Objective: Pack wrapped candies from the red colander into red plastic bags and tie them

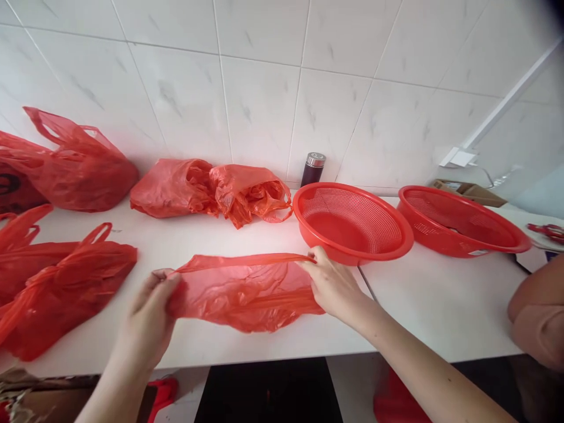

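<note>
A thin red plastic bag (251, 291) is stretched sideways just above the white table (440, 305). My left hand (152, 311) pinches its left end between thumb and fingers. At the other end my right hand (332, 282) grips the bag's upper right corner, close to the near rim of a red plastic colander (352, 252). The bag looks flat and wrinkled, with nothing visible inside. Behind it lie two crumpled red bags, one bulky bag (170, 188) and one looser bag (251, 191) with its handles loose.
Filled red bags (83, 170) crowd the left side. A dark flask (313, 169) stands by the tiled wall. To the right are a second red colander (462, 229), a cardboard box (471, 191), red-handled scissors (549, 231) and another person's arm (540, 311).
</note>
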The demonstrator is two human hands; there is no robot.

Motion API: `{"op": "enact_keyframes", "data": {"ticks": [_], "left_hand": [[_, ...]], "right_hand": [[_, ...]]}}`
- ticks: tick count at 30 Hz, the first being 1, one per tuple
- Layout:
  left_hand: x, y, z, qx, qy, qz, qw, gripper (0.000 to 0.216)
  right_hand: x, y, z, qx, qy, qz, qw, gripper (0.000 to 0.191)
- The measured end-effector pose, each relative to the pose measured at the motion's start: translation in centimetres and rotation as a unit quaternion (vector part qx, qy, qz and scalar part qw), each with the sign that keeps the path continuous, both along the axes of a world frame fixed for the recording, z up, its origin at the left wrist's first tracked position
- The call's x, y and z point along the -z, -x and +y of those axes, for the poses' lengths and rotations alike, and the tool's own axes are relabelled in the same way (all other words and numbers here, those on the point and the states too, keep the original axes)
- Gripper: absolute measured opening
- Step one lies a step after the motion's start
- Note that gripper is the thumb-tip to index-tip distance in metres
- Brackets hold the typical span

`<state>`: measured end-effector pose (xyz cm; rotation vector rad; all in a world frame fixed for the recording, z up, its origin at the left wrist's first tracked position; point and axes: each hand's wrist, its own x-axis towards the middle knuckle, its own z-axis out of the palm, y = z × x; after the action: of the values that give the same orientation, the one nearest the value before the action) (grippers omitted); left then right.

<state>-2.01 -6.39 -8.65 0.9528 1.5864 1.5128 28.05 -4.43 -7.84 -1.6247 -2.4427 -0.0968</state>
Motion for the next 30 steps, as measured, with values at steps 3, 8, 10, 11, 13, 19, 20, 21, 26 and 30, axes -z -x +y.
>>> {"op": "enact_keyframes", "data": {"ticks": [3,8,10,11,13,19,20,21,26,30], "left_hand": [[-0.3,-1.4,-1.7,-0.045,-0.107,0.237,0.964,0.034],[-1.7,-6.2,-3.4,0.058,-0.28,0.551,0.784,0.01],[-0.5,-7.1,-2.0,0.16,-0.21,0.624,0.735,0.016],[0.3,-7.0,-1.0,0.192,-0.153,0.651,0.718,0.022],[1.9,-6.1,1.0,0.203,-0.034,0.688,0.696,0.035],[2.9,-2.7,2.8,0.239,0.094,0.638,0.726,0.058],[2.8,-2.5,2.6,0.26,0.091,0.615,0.739,0.059],[2.8,-2.4,2.3,0.274,0.087,0.591,0.754,0.058],[3.0,-1.4,1.7,0.281,0.029,0.482,0.829,0.037],[2.7,-1.1,2.4,0.298,0.003,0.409,0.862,0.031]], "right_hand": [[-0.4,-0.4,-0.5,0.026,-0.011,-0.041,0.999,0.07],[-1.0,1.1,-1.1,0.001,-0.006,-0.052,0.999,0.065],[-1.0,1.4,-1.3,-0.017,0.0,-0.041,0.999,0.051],[-0.9,1.4,-1.5,-0.023,0.012,-0.039,0.999,0.044],[-0.6,0.6,-1.9,-0.033,0.051,-0.045,0.997,0.04],[-1.2,-4.5,-3.8,-0.051,0.173,0.055,0.982,0.066],[-1.9,-5.5,-3.9,-0.059,0.183,0.101,0.976,0.059],[-2.6,-6.5,-3.9,-0.06,0.179,0.149,0.971,0.05],[-4.9,-14.8,-1.4,0.149,-0.068,0.244,0.956,0.035],[-3.0,-24.5,2.4,0.417,-0.093,0.093,0.899,0.057]]}}
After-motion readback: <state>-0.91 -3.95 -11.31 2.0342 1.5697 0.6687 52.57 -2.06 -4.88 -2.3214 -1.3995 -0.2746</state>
